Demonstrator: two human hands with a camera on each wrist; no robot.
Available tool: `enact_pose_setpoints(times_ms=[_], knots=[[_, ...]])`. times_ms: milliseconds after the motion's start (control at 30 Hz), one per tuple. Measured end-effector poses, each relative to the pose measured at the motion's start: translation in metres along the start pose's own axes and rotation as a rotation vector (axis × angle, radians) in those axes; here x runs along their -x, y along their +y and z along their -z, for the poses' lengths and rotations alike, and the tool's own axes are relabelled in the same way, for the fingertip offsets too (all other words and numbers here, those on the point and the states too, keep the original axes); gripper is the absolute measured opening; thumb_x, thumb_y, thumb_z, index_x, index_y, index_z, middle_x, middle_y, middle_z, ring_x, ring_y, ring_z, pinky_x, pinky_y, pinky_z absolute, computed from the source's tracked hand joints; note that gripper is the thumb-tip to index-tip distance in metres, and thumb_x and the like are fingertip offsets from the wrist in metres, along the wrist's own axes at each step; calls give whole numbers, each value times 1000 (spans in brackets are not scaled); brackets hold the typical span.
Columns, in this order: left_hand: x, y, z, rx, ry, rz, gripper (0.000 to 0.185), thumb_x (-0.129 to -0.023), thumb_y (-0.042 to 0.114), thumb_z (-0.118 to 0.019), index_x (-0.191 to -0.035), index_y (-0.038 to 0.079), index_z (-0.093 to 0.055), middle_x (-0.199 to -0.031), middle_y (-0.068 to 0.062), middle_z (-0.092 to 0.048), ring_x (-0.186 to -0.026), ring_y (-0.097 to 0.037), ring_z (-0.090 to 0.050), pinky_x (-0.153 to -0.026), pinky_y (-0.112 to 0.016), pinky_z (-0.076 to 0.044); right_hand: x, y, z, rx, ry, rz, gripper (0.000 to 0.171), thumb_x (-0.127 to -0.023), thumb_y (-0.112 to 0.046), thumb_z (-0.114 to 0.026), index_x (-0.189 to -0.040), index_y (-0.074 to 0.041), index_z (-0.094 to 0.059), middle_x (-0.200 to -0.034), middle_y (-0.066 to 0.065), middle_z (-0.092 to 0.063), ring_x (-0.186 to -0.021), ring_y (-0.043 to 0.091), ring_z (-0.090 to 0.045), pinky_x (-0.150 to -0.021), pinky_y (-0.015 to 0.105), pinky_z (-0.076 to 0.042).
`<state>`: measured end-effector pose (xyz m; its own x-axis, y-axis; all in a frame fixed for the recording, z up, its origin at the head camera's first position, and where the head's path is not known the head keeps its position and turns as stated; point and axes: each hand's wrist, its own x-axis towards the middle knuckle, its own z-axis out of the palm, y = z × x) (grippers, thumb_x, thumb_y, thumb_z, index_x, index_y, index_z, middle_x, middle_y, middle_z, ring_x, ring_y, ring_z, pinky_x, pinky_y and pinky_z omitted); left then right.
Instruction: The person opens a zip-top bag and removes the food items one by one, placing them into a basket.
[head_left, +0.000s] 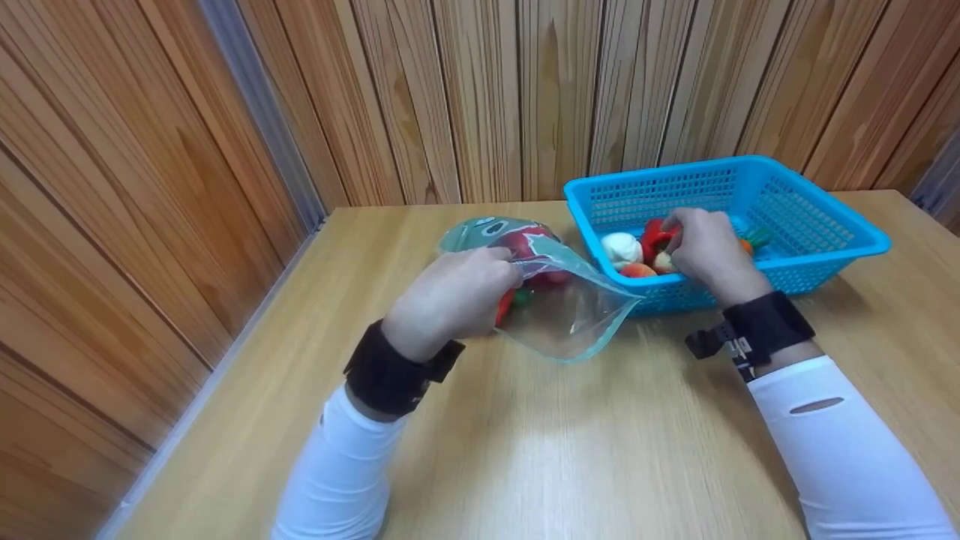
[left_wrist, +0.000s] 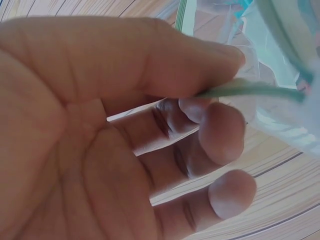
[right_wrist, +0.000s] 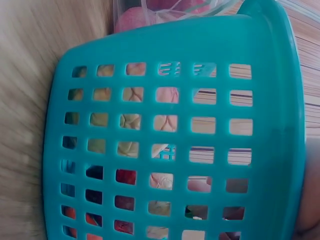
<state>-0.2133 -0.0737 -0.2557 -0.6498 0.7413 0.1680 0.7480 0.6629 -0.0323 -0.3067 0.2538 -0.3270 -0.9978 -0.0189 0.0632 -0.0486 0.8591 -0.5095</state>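
The left hand [head_left: 450,296] pinched the rim of the bag [head_left: 559,315] between thumb and forefinger – the left wrist view showed the green seal strip [left_wrist: 250,89] clamped under the thumb, the other fingers [left_wrist: 222,132] loosely curled below it. The bag lay on the table [head_left: 525,450] near its far edge, mouth held open toward the person, with red items [head_left: 525,244] inside it (their kind was hard to tell through the plastic). Just to its right, touching or nearly so, stood the basket [head_left: 810,221], set against the far right part of the table. The right hand [head_left: 705,251] reached down inside the basket, fingers curled among the toys – a white piece [head_left: 621,249], a red piece [head_left: 654,236] and an orange one [head_left: 637,270] at its fingertips. Whether it had closed on any of them could not be told; the right wrist view showed only the basket's mesh wall [right_wrist: 165,145].
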Motion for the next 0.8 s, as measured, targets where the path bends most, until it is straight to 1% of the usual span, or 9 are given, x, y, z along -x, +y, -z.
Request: enact_pose_setpoints(times_ms=[167, 200, 300, 400, 467, 567, 700, 800], knots=[[0, 0, 1, -6, -17, 11, 47, -74, 25, -89, -113, 7, -70, -97, -8, -69, -90, -23, -63, -78, -31, -58, 0, 1, 2, -28, -17, -17, 51, -83, 12, -60, -133, 5, -52, -112, 30, -63, -96, 41, -53, -62, 33, -51], [0, 0, 0, -7, -11, 7, 47, -75, 24, -89, -114, 7, -70, -97, -9, -70, -90, -23, -64, -78, -31, -59, 0, 1, 2, -33, -22, -20, 51, -83, 12, -60, -133, 5, -51, -113, 30, -63, -96, 41, -53, -61, 32, -51], [0, 1, 1, -17, -28, 26, 45, -74, 23, -90, -112, 7, -71, -96, -8, -69, -89, -22, -63, -77, -31, -58, 0, 1, 2, -37, -30, -25, 50, -83, 12, -58, -132, 5, -52, -114, 31, -61, -93, 39, -53, -59, 30, -48], [0, 1, 2, -18, -48, 43, 44, -74, 23, -90, -111, 8, -71, -97, -7, -68, -90, -22, -62, -78, -30, -58, 0, 2, 2, -15, -30, -26, 47, -85, 8, -55, -132, 6, -52, -115, 31, -58, -85, 37, -52, -57, 31, -45], [0, 1, 3, -17, -57, 49, 43, -74, 21, -90, -110, 8, -71, -98, -7, -68, -90, -22, -61, -78, -30, -58, 0, 3, 2, 5, -33, -31, 47, -87, 6, -54, -133, 6, -51, -117, 31, -56, -83, 36, -51, -56, 32, -44], [0, 2, 3, -25, -56, 45, 43, -75, 21, -89, -111, 8, -71, -98, -7, -68, -89, -21, -61, -78, -30, -58, 0, 4, 2, 29, -26, -41, 48, -87, 3, -56, -134, 4, -50, -120, 31, -54, -85, 37, -51, -58, 34, -45], [-1, 2, 3, -39, -56, 48, 36, -76, 18, -87, -107, 8, -72, -95, -7, -67, -86, -22, -60, -75, -31, -58, 1, 4, 2, 58, -1, -44, 50, -86, 0, -60, -135, 3, -50, -119, 31, -55, -87, 39, -52, -59, 36, -46], [0, 1, 3, -26, -43, 39, 40, -75, 19, -88, -109, 7, -72, -97, -8, -69, -88, -23, -62, -76, -32, -58, 2, 4, 2, 73, 8, -48, 50, -87, -3, -59, -136, 3, -49, -118, 30, -55, -85, 38, -52, -59, 37, -45]])
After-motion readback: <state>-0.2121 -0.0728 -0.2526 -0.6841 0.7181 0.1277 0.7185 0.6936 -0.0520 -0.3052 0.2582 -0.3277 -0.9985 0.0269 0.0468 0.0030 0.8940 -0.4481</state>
